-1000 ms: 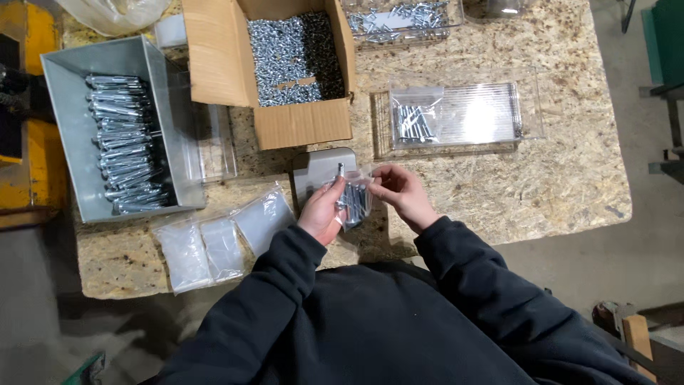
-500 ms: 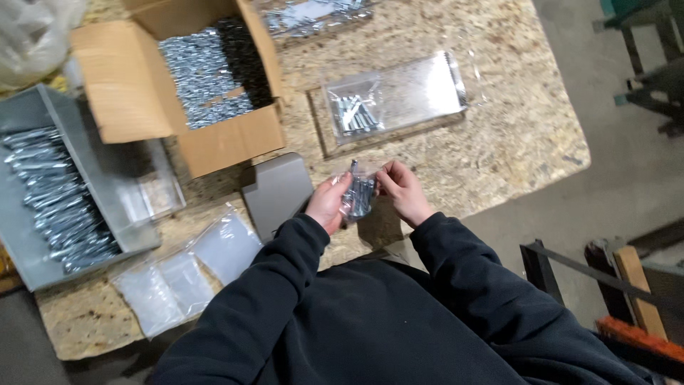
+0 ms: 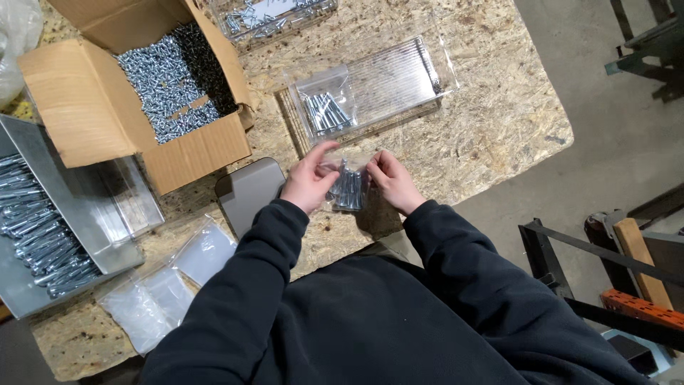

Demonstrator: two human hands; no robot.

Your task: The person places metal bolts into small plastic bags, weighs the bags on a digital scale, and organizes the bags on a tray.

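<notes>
Left hand [image 3: 308,182] and right hand [image 3: 392,178] pinch the top edge of a small clear bag of screws [image 3: 349,189]: limp slippery film, likely dense and bottom-heavy, best held along its top.

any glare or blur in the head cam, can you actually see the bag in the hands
Head view: mostly sharp, even dim light; glare on the clear tray and the empty bags. The small bag of screws held between the left hand and right hand is readable, its plastic edges faint.
</notes>
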